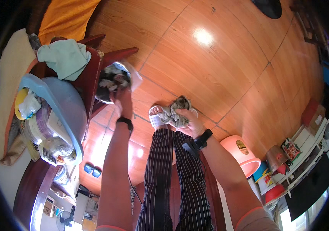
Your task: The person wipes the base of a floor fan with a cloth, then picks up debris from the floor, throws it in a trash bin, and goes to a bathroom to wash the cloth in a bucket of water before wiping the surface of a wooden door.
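My right hand [193, 122] grips a bunched grey-brown knotted cloth [171, 115] above my sandalled feet [153, 115]. At the left, my left hand [123, 101] reaches into a round white-rimmed bin [136, 79]. Dark and pale crumpled cloth pieces [114, 76] lie inside it. The fingers of that hand are blurred and partly hidden among these pieces, so their hold is unclear. The bin stands on the floor against a dark red wooden stool [88, 83].
A light teal cloth [65, 57] lies on the stool. Beside it stands a blue basket [79, 144] holding packages and plastic bags. A pink tub [235, 147] is on the right, near a white shelf [305, 161] with containers. Dark slippers [92, 169] rest on the wood-patterned floor [204, 72].
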`<move>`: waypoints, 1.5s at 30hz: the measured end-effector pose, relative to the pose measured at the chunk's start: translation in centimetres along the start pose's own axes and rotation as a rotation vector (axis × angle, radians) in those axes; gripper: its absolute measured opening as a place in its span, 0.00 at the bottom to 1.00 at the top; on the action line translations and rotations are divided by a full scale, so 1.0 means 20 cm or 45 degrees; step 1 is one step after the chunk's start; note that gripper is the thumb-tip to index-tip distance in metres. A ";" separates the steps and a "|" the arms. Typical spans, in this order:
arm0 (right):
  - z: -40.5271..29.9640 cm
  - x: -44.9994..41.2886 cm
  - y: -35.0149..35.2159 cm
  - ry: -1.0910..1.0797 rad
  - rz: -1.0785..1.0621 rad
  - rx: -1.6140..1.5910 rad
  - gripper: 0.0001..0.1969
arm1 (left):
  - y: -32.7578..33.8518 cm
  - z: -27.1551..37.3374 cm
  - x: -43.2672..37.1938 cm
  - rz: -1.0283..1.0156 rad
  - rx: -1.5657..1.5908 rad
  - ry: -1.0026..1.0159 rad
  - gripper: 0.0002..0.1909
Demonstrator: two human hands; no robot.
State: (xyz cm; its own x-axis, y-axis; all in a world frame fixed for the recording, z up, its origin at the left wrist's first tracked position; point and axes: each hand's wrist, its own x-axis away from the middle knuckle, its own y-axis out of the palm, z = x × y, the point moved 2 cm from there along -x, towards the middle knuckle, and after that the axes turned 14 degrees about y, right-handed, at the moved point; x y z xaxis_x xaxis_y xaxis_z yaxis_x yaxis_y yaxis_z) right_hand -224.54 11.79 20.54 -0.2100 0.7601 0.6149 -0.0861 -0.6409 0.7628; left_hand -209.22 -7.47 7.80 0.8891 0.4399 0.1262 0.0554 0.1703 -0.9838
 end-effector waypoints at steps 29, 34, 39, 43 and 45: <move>0.21 0.05 0.14 -0.174 0.929 1.174 0.16 | -0.26 0.41 0.14 -0.406 2.549 -1.189 0.24; 0.13 0.13 0.23 -0.480 1.018 1.211 0.17 | -0.22 0.37 0.20 -0.387 2.392 -1.341 0.15; 0.22 0.10 0.12 -0.354 0.808 0.902 0.14 | -0.50 0.54 0.06 -0.379 2.836 -1.508 0.20; 0.27 0.16 0.23 -0.519 0.852 1.214 0.16 | -0.38 0.43 0.19 -0.562 2.597 -1.156 0.21; 0.27 0.20 0.30 -0.634 0.795 1.199 0.18 | -0.33 0.37 0.19 -0.395 2.454 -1.315 0.23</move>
State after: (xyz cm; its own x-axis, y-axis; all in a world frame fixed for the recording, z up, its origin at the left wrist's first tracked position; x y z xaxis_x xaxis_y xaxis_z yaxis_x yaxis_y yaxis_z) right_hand -220.68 11.51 28.56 0.4478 0.4419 0.7773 0.6740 -0.7380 0.0313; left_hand -209.46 -0.38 15.67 0.4267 0.3013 0.8527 -0.8583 0.4321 0.2768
